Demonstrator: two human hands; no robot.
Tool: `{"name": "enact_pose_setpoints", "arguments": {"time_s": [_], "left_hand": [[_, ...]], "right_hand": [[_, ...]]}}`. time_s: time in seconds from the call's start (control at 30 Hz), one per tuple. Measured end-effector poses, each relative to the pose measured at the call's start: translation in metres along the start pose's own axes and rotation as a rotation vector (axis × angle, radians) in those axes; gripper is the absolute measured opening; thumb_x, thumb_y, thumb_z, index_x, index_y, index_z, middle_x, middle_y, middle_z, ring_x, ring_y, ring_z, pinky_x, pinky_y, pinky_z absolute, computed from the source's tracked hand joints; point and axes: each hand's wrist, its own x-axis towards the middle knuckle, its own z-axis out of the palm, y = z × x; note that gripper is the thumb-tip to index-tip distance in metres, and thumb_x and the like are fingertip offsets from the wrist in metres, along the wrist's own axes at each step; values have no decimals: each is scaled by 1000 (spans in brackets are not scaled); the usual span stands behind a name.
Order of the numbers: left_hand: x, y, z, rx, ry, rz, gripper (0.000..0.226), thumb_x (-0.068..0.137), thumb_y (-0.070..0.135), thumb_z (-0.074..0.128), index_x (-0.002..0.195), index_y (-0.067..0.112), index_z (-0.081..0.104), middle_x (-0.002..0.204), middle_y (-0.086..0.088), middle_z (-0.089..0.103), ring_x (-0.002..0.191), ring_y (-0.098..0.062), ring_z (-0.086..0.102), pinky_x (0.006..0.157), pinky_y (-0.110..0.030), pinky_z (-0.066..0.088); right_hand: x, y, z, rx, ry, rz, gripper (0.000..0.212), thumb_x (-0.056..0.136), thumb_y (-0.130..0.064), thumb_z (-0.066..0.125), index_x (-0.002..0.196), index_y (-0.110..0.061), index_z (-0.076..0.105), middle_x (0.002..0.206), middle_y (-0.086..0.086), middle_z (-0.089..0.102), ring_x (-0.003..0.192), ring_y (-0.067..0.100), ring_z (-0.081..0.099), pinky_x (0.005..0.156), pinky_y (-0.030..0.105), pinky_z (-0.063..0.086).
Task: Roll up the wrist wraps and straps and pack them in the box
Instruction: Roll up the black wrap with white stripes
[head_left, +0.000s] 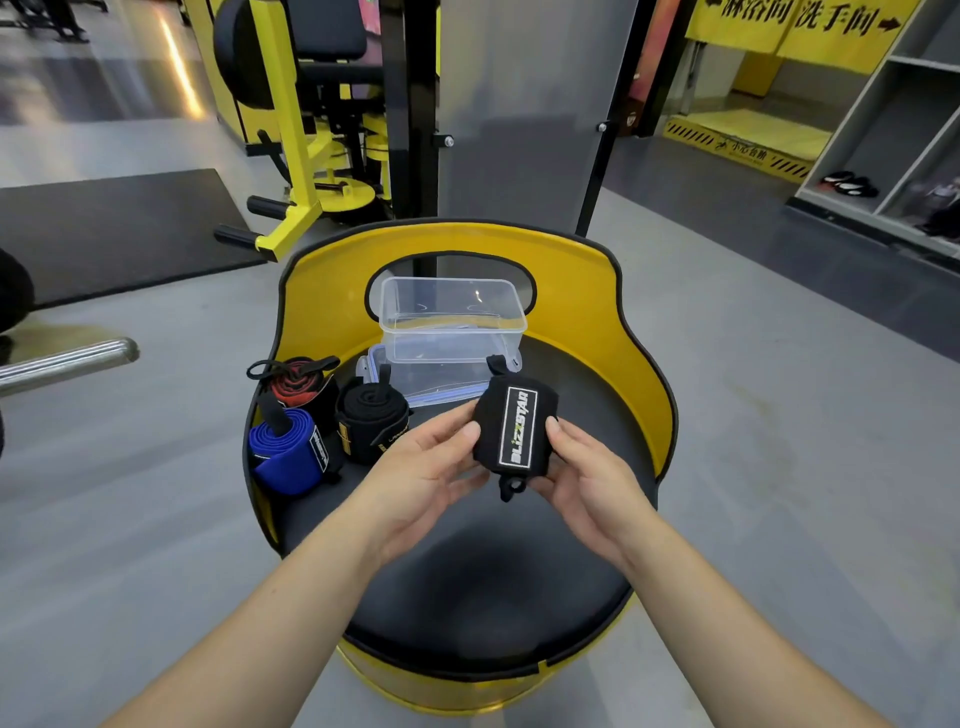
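— Where is the rolled black wrap (514, 431) held?

— Just in front of the clear box (451, 319), over the seat (488, 582), gripped by left hand (421, 467) and right hand (587, 475), fingers curled round it. Three rolled wraps (317, 421) are seen left of the box.

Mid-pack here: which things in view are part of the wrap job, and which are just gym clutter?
Job:
black wrap held by left hand and right hand
blue roll
red-black roll
black roll
clear box
lid

Clutter:
yellow machine
floor mat
shoes
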Motion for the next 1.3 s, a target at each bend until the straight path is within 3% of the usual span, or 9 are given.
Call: {"name": "enact_pose_setpoints", "arguments": {"time_s": [0.2, 0.33, 0.43, 0.53, 0.83, 0.97, 1.03, 1.13, 1.3], "left_hand": [[-1, 5, -9, -17, -48, -33, 49, 92, 18, 65, 139, 6, 62, 134, -16, 69, 123, -29, 67, 101, -34, 57], [-2, 0, -11, 73, -37, -12, 48, 87, 12, 69, 135, 6, 65, 129, -13, 73, 125, -29, 67, 109, -39, 53], [-7, -3, -6, 228, -16, 73, 45, 92, 7, 70, 136, 16, 64, 127, -2, 75, 124, -16, 67, 104, -28, 52], [-10, -10, -1, 337, 15, 142, 45, 99, 3, 64, 140, 20, 60, 127, 10, 74, 123, -4, 66, 97, -14, 50], [-10, -25, -15, 408, 77, 123, 51, 99, 4, 67, 138, 34, 54, 130, 20, 70, 127, 3, 61, 103, -17, 49], [-20, -33, -43, 556, 99, 60, 70, 88, 15, 79, 147, 25, 43, 146, 10, 58, 138, -3, 52, 121, -33, 38], [-29, -43, -57, 703, 116, 29, 61, 89, 16, 81, 139, 27, 48, 143, 12, 59, 140, -1, 48, 123, -33, 34], [-46, -55, -76, 843, 217, 23, 56, 84, 24, 86, 130, 30, 55, 135, 17, 61, 137, -1, 49, 120, -32, 37], [-60, -55, -98, 974, 409, 46, 71, 77, 21, 92, 140, 19, 60, 120, 10, 52, 110, -9, 57, 97, -12, 41]], "right_hand": [[0, 6, 0, -45, 27, 11, 33, 108, -19, 44, 131, -9, 64, 122, 9, 73, 111, 22, 67, 93, 33, 52], [-2, 7, 3, -315, -6, -37, 36, 100, -49, 58, 124, -25, 71, 124, -2, 72, 114, 11, 69, 100, 31, 53], [-4, 4, 3, -388, -58, -80, 28, 96, -30, 69, 122, -19, 71, 114, 1, 77, 106, 12, 71, 87, 21, 55], [-4, 8, 2, -354, -47, -129, 25, 95, -17, 70, 119, -17, 72, 111, 2, 78, 107, 17, 72, 91, 24, 56], [3, 27, -1, -355, -74, -95, 38, 90, -15, 77, 127, -17, 66, 118, -1, 76, 114, 16, 70, 100, 31, 54], [14, 39, -6, -558, -138, -70, 58, 78, -19, 89, 128, -24, 60, 122, -10, 73, 119, 7, 65, 106, 35, 48], [16, 49, -4, -679, -179, -61, 62, 73, -28, 91, 126, -31, 61, 121, -12, 72, 116, 5, 64, 101, 32, 49], [16, 69, 12, -795, -172, -59, 74, 62, -46, 88, 129, -36, 59, 120, -9, 65, 102, 10, 62, 88, 25, 50], [23, 101, 47, -866, -152, -69, 75, 76, -24, 88, 142, -29, 53, 124, -7, 57, 92, 9, 62, 82, 19, 48]]}}
